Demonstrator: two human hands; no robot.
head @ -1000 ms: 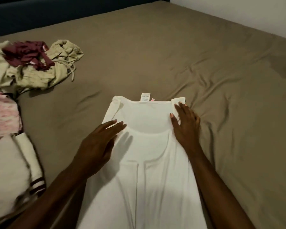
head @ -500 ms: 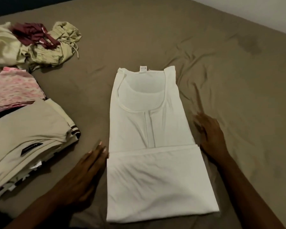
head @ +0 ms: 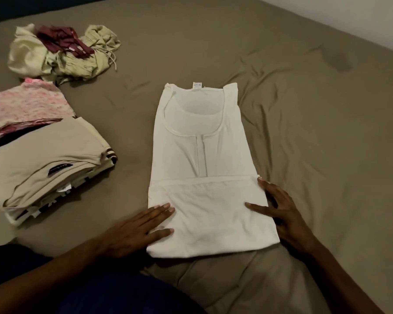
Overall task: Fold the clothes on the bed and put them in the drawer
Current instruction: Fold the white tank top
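Mostly wrinkled brown bed sheet (head: 304,109), pale wall (head: 361,17) top right. White top (head: 202,155) lies mid-bed, bottom folded up. Left hand (head: 134,232) and right hand (head: 284,214) flat, fingers spread on its edges.

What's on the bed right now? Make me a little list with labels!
being folded: white sleeveless cotton top, lying flat, bottom part folded up
left hand: fingers flat on the top's near left edge
right hand: fingers spread at the top's near right edge
folded stack: beige folded garment on top of a pile, left of the top
behind the stack: pink patterned garment
unfolded heap: pale green crumpled clothes with a maroon piece on them
surface: brown bedsheet
drawer: not in view
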